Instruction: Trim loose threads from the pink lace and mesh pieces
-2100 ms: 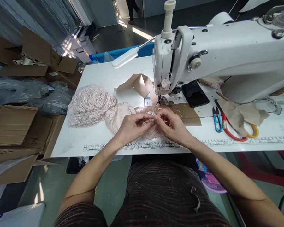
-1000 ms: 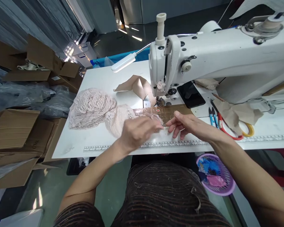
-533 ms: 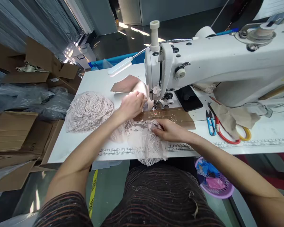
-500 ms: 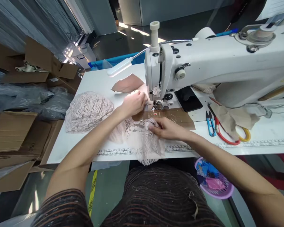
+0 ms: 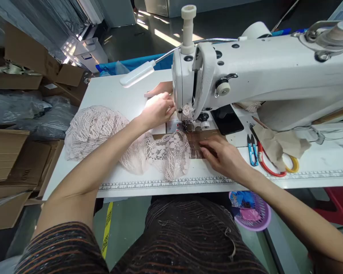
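My left hand (image 5: pixel 159 109), its fingers curled together, grips a pink fabric piece (image 5: pixel 159 88) just left of the sewing machine's head (image 5: pixel 185 83). The fingertips and much of that piece are partly hidden. A strip of pale pink lace (image 5: pixel 168 152) lies bunched before the presser foot (image 5: pixel 188 125), joined to a big heap of lace (image 5: pixel 95 131) on the left. Over the brown taped plate (image 5: pixel 196 142), my right hand (image 5: pixel 224 154) rests with fingers stretched out, apart from the lace and holding nothing.
Right of the needle lie a black phone (image 5: pixel 227 119), blue thread snips (image 5: pixel 252 150) and red-and-yellow scissors (image 5: pixel 270 167) under brown paper (image 5: pixel 280 142). A ruler strip (image 5: pixel 171 184) follows the table's front edge. Below hangs a purple basket (image 5: pixel 257 220); cardboard boxes (image 5: pixel 14 156) stand left.
My right hand has let go of the lace and moved right onto the brown plate. The lace now lies loose. The pink piece shows less, beside the machine head.
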Available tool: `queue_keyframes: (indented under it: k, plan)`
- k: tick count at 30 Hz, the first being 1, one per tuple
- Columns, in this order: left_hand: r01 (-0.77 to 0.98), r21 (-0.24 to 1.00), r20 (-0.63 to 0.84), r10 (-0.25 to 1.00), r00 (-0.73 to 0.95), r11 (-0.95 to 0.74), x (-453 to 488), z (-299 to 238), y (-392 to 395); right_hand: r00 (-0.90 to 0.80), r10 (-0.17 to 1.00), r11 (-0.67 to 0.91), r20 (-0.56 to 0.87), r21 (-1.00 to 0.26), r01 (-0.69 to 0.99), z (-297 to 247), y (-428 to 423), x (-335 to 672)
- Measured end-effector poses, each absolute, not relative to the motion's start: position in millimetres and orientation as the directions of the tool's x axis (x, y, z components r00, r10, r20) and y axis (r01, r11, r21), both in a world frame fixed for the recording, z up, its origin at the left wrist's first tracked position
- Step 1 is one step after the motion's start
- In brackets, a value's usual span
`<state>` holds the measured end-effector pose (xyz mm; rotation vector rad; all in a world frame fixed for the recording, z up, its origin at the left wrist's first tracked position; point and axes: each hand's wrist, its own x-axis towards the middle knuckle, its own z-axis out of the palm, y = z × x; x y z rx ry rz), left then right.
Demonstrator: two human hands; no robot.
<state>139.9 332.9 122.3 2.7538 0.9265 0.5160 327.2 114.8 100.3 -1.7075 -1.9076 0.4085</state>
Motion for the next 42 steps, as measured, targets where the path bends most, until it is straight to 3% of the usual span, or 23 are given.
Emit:
queue_keyframes:
  k: [4,7,10,13,17,21,23,25,27,30,42]
  plan:
    - [0.649,0.296,0.018,0.683,0.730,-0.701,117,117,281,-0.180,0.942,0.304,0.284,-0.493,0.815,86,85,303]
    - [0.662,0.243,0.079,0.694,0.715,-0.709,108,106,246,-0.321,0.895,0.439,0.309,-0.486,0.756,77,56,295]
    - [0.642,0.311,0.105,0.697,0.710,-0.701,105,104,233,-0.565,0.767,0.606,0.303,-0.630,0.485,74,24,300]
    - [0.615,0.383,0.007,0.668,0.744,-0.689,105,114,248,-0.680,0.692,0.533,0.240,-0.805,0.259,80,4,312]
    - [0.543,0.252,-0.065,0.546,0.835,-0.801,106,134,293,-0.502,0.861,0.342,0.075,-0.816,0.465,98,22,332]
    - [0.518,0.094,0.142,0.526,0.838,-0.850,109,137,318,-0.291,0.938,0.343,0.188,-0.622,0.704,104,72,342]
    - [0.505,0.083,0.211,0.510,0.834,-0.859,107,132,311,-0.264,0.927,0.371,0.268,-0.534,0.760,99,98,339]
    - [0.406,0.153,0.190,0.430,0.882,-0.901,102,123,293,-0.290,0.897,0.430,0.335,-0.497,0.754,93,121,332]
    - [0.196,0.298,0.154,0.250,0.956,-0.934,95,114,272,-0.346,0.865,0.489,0.364,-0.451,0.747,86,139,324]
    - [-0.014,0.449,0.231,0.100,0.968,-0.893,87,100,249,-0.374,0.867,0.486,0.330,-0.394,0.780,75,158,317]
    - [0.056,0.338,0.487,0.226,0.844,-0.940,85,88,232,-0.299,0.894,0.437,0.334,-0.503,0.746,64,163,320]
